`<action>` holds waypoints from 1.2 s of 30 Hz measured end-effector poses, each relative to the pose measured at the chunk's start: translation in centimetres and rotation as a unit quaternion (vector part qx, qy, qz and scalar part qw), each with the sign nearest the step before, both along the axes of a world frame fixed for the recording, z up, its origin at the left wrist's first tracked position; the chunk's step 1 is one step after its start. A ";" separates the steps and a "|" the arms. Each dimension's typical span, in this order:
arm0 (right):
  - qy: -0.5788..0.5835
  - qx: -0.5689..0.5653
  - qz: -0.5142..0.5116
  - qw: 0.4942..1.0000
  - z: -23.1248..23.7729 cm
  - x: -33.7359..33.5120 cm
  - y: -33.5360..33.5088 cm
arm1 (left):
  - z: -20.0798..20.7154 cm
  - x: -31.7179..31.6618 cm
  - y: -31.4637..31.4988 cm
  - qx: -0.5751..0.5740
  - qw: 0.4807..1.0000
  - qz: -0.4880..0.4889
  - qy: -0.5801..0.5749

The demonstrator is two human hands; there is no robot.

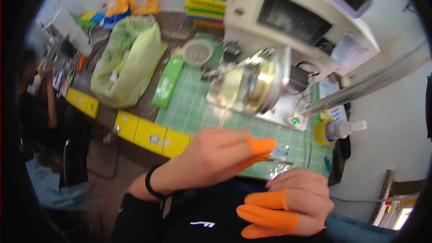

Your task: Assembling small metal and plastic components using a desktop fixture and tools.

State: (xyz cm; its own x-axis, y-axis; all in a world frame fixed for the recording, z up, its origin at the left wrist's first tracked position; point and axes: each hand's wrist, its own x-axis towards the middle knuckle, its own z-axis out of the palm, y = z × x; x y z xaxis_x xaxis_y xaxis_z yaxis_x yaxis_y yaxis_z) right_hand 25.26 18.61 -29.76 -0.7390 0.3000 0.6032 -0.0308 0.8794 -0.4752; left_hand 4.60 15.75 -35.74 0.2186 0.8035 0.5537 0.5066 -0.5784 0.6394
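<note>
My left hand (216,155), a black band round its wrist, reaches over the near edge of the green cutting mat (186,112). Orange finger cots cover its fingertips, which are pinched together; what they hold, if anything, is hidden. Close to my body, my right hand (294,202) is curled, with orange cots on several fingers. Its thumb and anything in its grip cannot be made out. Between the hands lie a clear plastic piece (280,169) and a thin dark rod (281,161). Beyond them stands a machine fixture with a round brass-coloured drum (263,83) on a metal base.
A white machine cabinet (247,13) with a dark screen stands behind. Left are a green box (168,83), a round mesh-like dish (197,53) and a pale green plastic bag (128,63). A bottle (339,129) stands right. Another person (38,103) sits far left.
</note>
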 end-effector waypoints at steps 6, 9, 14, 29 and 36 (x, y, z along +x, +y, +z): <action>-0.273 0.011 -0.144 0.951 -1.3 -1.5 3.3 | -1.5 -6.5 -2.8 -0.028 0.984 0.028 0.173; -0.222 -0.067 -0.308 0.923 -1.5 2.0 3.7 | 0.3 -11.2 -3.0 -0.115 0.964 0.107 0.215; -0.246 -0.062 -0.360 0.898 -9.2 -1.4 12.3 | 0.9 -10.9 0.4 -0.029 0.973 0.158 0.167; 0.076 -0.277 -0.315 0.905 -15.2 -3.3 14.1 | -5.3 -5.6 12.6 0.091 0.986 0.089 0.107; 0.142 -0.437 -0.293 0.838 -15.9 -1.7 14.2 | -5.7 -5.7 12.2 0.129 0.977 0.108 0.134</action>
